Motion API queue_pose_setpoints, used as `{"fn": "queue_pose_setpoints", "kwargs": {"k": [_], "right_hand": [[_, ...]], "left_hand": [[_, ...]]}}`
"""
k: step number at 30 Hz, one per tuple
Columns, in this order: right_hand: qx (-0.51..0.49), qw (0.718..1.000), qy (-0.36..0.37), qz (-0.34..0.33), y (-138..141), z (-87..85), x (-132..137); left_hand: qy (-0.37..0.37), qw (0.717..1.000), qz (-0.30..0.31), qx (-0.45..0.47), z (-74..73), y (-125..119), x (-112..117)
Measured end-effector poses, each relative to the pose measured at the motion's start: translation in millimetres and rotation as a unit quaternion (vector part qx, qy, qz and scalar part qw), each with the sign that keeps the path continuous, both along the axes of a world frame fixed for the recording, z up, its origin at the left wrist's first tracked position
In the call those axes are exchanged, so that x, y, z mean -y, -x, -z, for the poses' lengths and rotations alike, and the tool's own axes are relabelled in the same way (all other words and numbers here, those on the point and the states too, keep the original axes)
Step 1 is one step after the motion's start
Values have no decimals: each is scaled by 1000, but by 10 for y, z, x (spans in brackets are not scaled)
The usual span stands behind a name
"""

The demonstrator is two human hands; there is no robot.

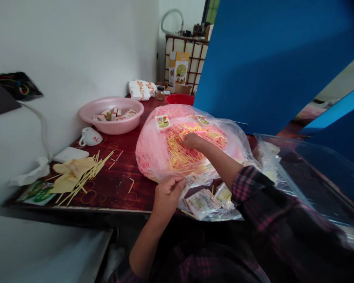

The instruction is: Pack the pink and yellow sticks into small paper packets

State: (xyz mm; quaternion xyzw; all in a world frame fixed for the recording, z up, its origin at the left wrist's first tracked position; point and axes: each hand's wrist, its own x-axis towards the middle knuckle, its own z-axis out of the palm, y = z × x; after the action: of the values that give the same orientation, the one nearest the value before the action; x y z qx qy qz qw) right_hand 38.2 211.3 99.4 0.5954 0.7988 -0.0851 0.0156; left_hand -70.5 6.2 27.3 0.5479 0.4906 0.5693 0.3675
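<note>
A large clear plastic bag (153, 153) bulges with thin yellow and pink sticks (185, 151) on a dark red table (115, 184). My right hand (193, 140) reaches into the bag's opening, fingers curled down among the sticks. My left hand (166, 192) is closed at the bag's near edge, pinching a small clear packet (191, 180). Several small printed packets (205, 202) lie in plastic by the table's front edge, just right of my left hand.
A pink basin (111, 114) with small boxes stands at the back left, a white cup (90, 137) beside it. Loose sticks and yellow gloves (73, 173) lie at the left. A red bowl (179, 99), stacked boxes (140, 89) and blue panels (262, 63) are behind.
</note>
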Motion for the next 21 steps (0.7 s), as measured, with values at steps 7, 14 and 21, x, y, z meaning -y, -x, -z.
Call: {"fn": "queue_pose_setpoints", "kwargs": {"k": [7, 14, 21], "right_hand": [[-52, 998, -44, 7, -153, 76, 228], [-116, 988, -103, 11, -170, 194, 375], [-179, 977, -113, -10, -281, 304, 423]], "left_hand": [[-11, 1000, -17, 20, -34, -48, -49], [128, 969, -19, 208, 30, -152, -101], [110, 959, -23, 260, 20, -226, -115]]}}
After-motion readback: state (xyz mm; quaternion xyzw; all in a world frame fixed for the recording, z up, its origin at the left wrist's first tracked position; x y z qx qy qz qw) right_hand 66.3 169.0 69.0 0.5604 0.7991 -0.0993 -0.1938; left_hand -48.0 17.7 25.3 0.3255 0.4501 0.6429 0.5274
